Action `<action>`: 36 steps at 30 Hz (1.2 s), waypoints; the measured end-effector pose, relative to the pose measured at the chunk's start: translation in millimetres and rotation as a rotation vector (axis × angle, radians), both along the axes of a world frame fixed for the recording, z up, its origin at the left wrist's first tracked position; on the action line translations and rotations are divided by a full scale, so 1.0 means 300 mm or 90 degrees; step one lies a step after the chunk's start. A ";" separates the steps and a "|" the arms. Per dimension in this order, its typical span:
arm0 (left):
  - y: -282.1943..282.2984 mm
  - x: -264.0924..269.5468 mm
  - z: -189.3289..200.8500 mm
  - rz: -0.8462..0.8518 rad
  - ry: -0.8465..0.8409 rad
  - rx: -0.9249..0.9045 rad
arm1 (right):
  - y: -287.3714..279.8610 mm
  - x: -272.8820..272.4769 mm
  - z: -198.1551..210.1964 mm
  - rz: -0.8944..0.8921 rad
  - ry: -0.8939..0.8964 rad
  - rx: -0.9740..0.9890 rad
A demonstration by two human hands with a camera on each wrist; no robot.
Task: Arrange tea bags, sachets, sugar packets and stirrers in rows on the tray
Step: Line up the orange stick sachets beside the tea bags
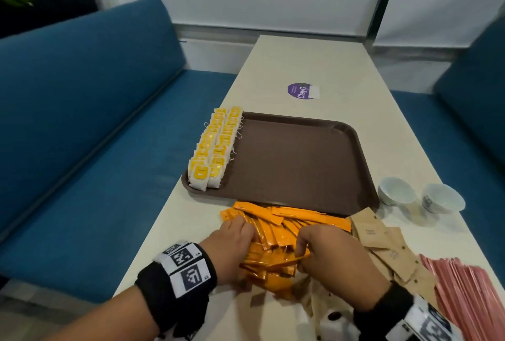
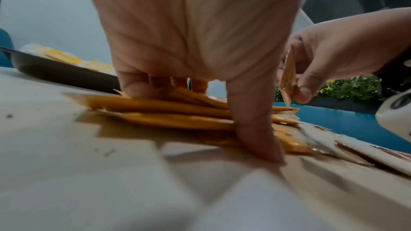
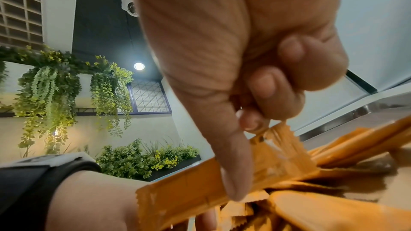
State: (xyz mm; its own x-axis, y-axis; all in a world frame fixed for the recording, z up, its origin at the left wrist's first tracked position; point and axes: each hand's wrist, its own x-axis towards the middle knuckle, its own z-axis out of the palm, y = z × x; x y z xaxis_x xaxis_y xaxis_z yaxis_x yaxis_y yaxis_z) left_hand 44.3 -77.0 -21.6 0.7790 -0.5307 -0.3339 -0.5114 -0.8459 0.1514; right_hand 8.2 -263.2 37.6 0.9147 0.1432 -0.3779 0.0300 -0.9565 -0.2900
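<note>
Cream table (image 1: 341, 72), brown tray (image 1: 300, 165) holding 2 tea-bag rows (image 1: 216, 146), both hands gripping orange sachets (image 1: 276, 234)

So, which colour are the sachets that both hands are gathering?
Orange. The sachets show best in the head view, piled between the left hand and the right hand.

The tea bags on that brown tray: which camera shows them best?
The head view: the tea bags stand in two rows along the left edge of the brown tray. The left wrist view catches only a blurred yellow patch over the tray's rim. The right wrist view shows none.
</note>
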 end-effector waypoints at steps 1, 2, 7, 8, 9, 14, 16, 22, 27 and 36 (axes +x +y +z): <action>-0.001 0.003 0.001 0.002 -0.001 -0.002 | -0.005 -0.001 0.000 0.001 -0.014 0.006; -0.003 0.006 0.004 -0.003 -0.007 0.001 | -0.010 -0.001 -0.002 0.005 -0.014 0.007; -0.023 0.025 0.023 -0.083 -0.061 0.072 | -0.019 0.003 0.004 -0.022 -0.066 0.024; -0.029 0.028 0.025 -0.095 -0.070 0.085 | -0.018 0.001 0.006 -0.032 -0.075 0.022; -0.037 0.025 0.028 -0.103 -0.072 0.093 | -0.016 -0.002 0.007 -0.042 -0.081 0.022; -0.045 0.020 0.036 -0.162 -0.055 0.095 | 0.011 0.005 -0.006 -0.120 -0.133 0.013; -0.049 0.024 0.042 -0.166 -0.050 0.085 | 0.012 -0.004 -0.010 -0.154 -0.142 0.040; 0.010 0.074 0.060 -0.045 0.056 -0.143 | 0.017 -0.027 -0.013 -0.258 -0.151 0.118; 0.059 0.146 0.050 0.260 0.260 -0.534 | 0.046 0.023 0.014 -0.330 -0.188 0.240; 0.007 0.151 0.114 0.455 0.517 -0.962 | 0.241 0.157 0.030 -0.172 -0.263 0.253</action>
